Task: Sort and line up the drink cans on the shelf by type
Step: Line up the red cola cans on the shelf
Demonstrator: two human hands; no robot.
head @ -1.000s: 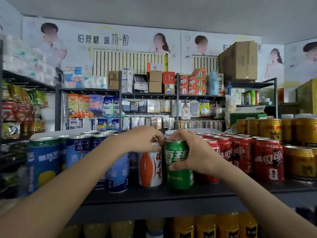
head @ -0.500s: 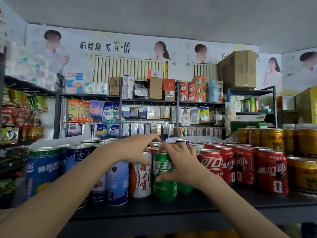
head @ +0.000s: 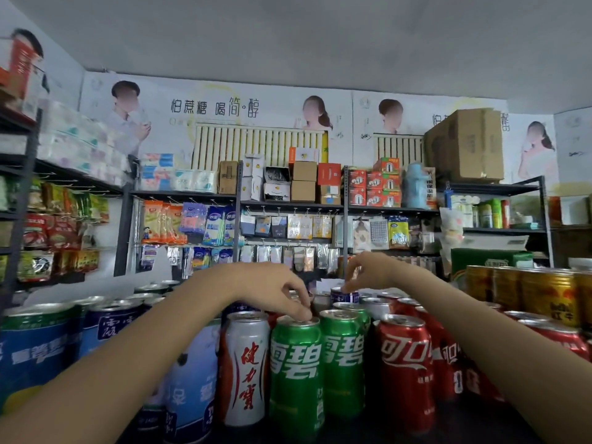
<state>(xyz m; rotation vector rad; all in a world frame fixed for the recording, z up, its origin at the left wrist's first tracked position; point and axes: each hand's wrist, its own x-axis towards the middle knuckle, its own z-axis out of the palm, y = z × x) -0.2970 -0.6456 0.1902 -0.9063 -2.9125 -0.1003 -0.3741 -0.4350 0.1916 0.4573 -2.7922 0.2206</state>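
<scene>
On the dark shelf (head: 448,421) two green cans stand side by side at the front, the nearer green can (head: 296,363) and a second green can (head: 344,357). My left hand (head: 272,290) reaches over from the left, and its curled fingertips hold the nearer green can's top rim. To its left stands a white and orange can (head: 246,363). My right hand (head: 368,270) is farther back and pinches the top of a dark blue can (head: 345,296), mostly hidden behind the green cans. Red cola cans (head: 405,363) fill the space to the right.
Blue cans (head: 35,347) and a pale blue can (head: 192,379) crowd the left of the shelf. Gold cans (head: 544,293) stand at the back right. Behind are racks of hanging packets (head: 288,225) and stacked boxes (head: 464,145).
My right hand let go of the green can and moved back onto the dark blue can. My left hand shifted from the white and orange can to the green can's top.
</scene>
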